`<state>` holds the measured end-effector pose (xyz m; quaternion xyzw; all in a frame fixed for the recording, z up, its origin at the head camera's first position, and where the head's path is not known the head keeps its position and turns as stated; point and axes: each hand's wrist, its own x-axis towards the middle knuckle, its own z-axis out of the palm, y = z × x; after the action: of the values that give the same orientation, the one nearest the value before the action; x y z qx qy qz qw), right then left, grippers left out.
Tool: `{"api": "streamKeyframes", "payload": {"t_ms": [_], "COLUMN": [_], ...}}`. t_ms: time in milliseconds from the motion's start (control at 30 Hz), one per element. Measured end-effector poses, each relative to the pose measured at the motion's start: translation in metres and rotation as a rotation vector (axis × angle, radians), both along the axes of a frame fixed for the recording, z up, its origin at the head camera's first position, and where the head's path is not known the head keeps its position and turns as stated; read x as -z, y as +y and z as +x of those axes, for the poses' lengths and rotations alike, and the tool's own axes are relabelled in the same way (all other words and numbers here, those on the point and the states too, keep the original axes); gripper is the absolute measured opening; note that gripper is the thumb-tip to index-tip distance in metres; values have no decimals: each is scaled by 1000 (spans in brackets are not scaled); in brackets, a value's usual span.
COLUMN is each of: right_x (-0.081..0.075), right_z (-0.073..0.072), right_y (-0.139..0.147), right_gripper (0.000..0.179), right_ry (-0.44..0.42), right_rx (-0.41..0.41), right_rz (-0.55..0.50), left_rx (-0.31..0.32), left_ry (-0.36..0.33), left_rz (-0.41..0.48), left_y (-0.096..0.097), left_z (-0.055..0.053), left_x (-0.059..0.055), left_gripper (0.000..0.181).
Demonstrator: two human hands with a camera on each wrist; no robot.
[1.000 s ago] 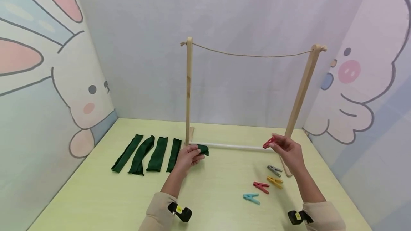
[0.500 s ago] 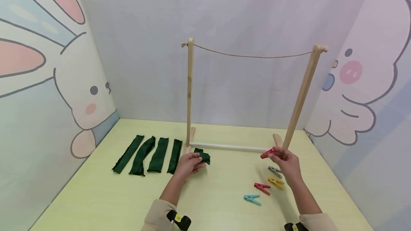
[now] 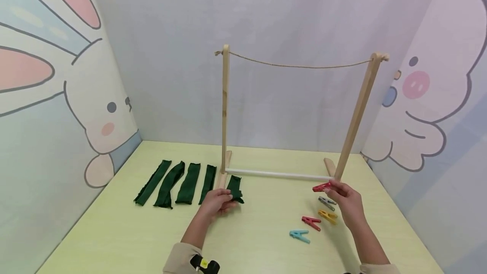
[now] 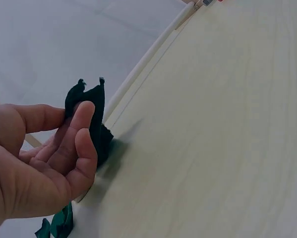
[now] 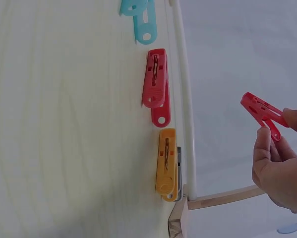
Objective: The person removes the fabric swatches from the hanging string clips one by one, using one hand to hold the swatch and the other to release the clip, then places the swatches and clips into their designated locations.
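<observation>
In the head view my left hand (image 3: 217,203) pinches the near end of a dark green cloth strip (image 3: 234,186) beside the left foot of a wooden frame. The left wrist view has the strip (image 4: 101,114) between thumb and fingers, its end sticking up past the fingertips. Over at the right post, my right hand (image 3: 348,202) holds a red clothespin (image 3: 321,187) by its handles, above the table. The right wrist view shows this clothespin (image 5: 257,106) between thumb and fingers, pointing away from the hand. Part of the green strip is hidden behind the left fingers.
Several green strips (image 3: 187,184) lie side by side at left. Grey (image 3: 327,203), yellow (image 3: 328,216), red (image 3: 311,223) and turquoise (image 3: 299,235) clothespins lie near the right hand. A rope (image 3: 300,67) hangs between two wooden posts (image 3: 224,109), joined below by a white rod (image 3: 277,174).
My left hand has come down and nearer the body, and the green strip shows more of its length. The right hand has lowered with the red clothespin still in its fingers.
</observation>
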<state>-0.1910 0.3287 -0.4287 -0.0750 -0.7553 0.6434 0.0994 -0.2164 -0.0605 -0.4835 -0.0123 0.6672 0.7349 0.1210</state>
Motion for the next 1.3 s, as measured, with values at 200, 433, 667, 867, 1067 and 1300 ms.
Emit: {"api": "streamKeyframes", "payload": {"t_ms": [200,433,667,867,1067,1300], "right_x": [4,5,7,12,19,24], "right_z": [4,8,16,22,25,26], "right_y": [6,7,14,25,37,56], "right_gripper": [43,56,55,50,44,46], "right_ry": [-21,-56,-99,-92,-84,-129], "right_rx": [19,37,8,-12,-103,-206], "right_rz": [-1,9,95,72,95,165], "left_rx": [13,34,60,115,158,151], "left_ry": [-13,-9,48,107,111,102], "left_rz": [-117,-285,-399,-422,-443,-457], "left_y": [-9,-20,-24,-21,-18,-23], "left_z": [3,8,13,16,16,16], "left_x": [5,5,4,1,1,5], "left_gripper": [27,15,6,7,11,11]}}
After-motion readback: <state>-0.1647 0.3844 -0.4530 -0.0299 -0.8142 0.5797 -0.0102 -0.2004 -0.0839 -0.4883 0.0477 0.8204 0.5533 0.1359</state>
